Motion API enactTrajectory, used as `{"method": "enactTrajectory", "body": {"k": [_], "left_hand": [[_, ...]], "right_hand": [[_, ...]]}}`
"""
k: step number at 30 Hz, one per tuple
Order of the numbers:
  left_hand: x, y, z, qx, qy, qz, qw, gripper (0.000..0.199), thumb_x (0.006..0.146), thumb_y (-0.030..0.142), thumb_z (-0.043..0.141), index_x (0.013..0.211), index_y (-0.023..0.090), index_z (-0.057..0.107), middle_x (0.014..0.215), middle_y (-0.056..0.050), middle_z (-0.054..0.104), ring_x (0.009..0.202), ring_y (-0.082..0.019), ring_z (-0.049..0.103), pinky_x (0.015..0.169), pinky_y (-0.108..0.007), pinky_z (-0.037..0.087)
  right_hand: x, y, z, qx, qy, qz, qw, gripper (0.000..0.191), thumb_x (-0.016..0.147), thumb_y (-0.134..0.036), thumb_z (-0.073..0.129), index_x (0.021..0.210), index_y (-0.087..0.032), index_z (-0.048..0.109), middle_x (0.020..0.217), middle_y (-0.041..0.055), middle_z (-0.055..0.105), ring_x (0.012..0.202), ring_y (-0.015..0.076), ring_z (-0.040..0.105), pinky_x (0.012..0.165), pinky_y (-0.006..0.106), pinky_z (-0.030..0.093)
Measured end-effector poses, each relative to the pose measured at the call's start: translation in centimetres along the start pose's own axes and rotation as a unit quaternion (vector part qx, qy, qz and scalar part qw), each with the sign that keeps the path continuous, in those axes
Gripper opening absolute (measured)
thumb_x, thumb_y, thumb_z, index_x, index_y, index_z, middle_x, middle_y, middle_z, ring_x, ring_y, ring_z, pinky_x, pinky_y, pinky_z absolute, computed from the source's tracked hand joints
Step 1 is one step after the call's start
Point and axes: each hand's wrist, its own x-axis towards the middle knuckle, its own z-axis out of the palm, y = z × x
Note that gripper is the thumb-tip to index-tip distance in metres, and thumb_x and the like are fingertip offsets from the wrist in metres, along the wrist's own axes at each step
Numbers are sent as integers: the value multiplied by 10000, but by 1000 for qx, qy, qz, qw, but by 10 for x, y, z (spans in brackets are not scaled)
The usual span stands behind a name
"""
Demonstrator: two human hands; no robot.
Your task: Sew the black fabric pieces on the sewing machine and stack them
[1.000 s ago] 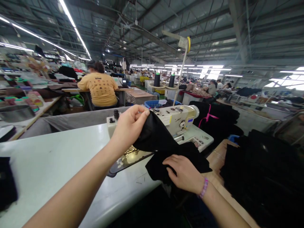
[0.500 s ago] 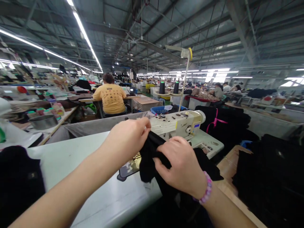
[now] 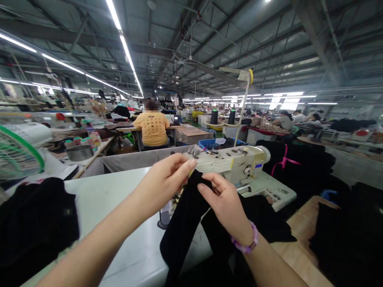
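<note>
A black knit fabric piece (image 3: 184, 233) hangs from both my hands in front of the sewing machine, its lower part dropping past the table edge. My left hand (image 3: 166, 181) pinches its upper edge between thumb and fingertips. My right hand (image 3: 223, 201) grips the same cloth just beside it, with a beaded purple bracelet (image 3: 248, 239) on the wrist. The industrial sewing machine (image 3: 230, 163) stands right behind my hands, and they hide its needle area. Below them lies the white sewing table (image 3: 125, 223).
A black fabric pile (image 3: 34, 227) lies on the table's left, and another (image 3: 347, 239) fills the right beside a wooden board (image 3: 296, 249). A fan (image 3: 18, 151) stands at left. Ahead, a seated co-worker in a yellow shirt (image 3: 152, 128) works beyond a blue crate (image 3: 208, 144).
My hands have come closer and lifted the cloth, so it now hangs in a long drop. The view has shifted, bringing more of the left pile and the fan into sight.
</note>
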Motion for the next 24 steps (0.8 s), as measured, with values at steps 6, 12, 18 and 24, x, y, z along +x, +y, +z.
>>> {"method": "enactTrajectory", "body": {"k": [6,12,18,24], "left_hand": [[-43,-29,28,-60,125,38,990,171,828,330,659,934,249,765,884,-7,743,778,-155,682,721,-261,538],[-51,-35,37,-88,177,56,979,124,841,264,673,883,270,789,847,9,741,758,-132,683,675,-218,533],[-48,-34,33,-45,177,97,978,126,835,201,678,876,245,788,817,5,720,750,-117,670,690,-195,526],[-46,-34,32,-33,151,104,983,117,816,158,662,775,230,745,766,13,694,705,-114,642,661,-199,507]], "right_hand": [[-5,15,0,90,-52,41,994,125,858,-310,664,930,-209,657,879,-5,696,846,164,655,779,270,520],[-9,20,5,54,-74,-13,996,73,880,-249,641,933,-219,681,929,1,717,902,160,670,840,260,521],[-6,21,4,-16,-86,-62,994,96,913,-211,596,925,-218,691,937,12,729,889,158,676,836,258,515],[-6,24,1,-86,-89,-140,982,138,903,-123,575,901,-223,670,893,11,715,876,164,658,841,302,491]]}}
